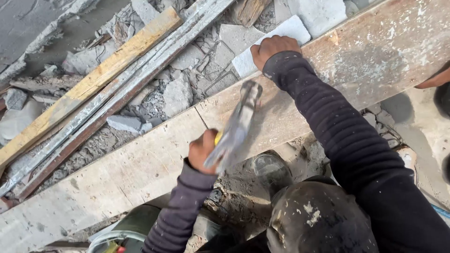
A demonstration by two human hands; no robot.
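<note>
A: Status of hands, pls.

B: Left hand (pixel 202 151) is closed around the handle of a hammer (pixel 236 125), which is motion-blurred; its head sits over the long mortar-stained plank (pixel 140 164). A bit of yellow shows at the grip.

A: Right hand?

B: Right hand (pixel 273 48) is curled, knuckles up, at the far edge of the 2nd plank (pixel 375 51), approx. where it meets a pale flat slab (pixel 281 35). Cannot tell what, if anything, the fingers pinch (they are hidden under the hand).

A: Plank layout?

B: 2 planks butt end to end; the joint (pixel 200 116) lies just left of the hammer. Both run diagonally, lower left to upper right.

A: Surroundings?

B: Beyond the planks: concrete rubble (pixel 178 93), a yellowish timber batten (pixel 93 79) and a grey metal rail (pixel 117 93) beside it, parallel. Near side: person's boot (pixel 269 168) on dirt, and dust-marked dark trousers at the knee (pixel 318 220). Another person's hand (pixel 433 79) shows partly at the right edge.
</note>
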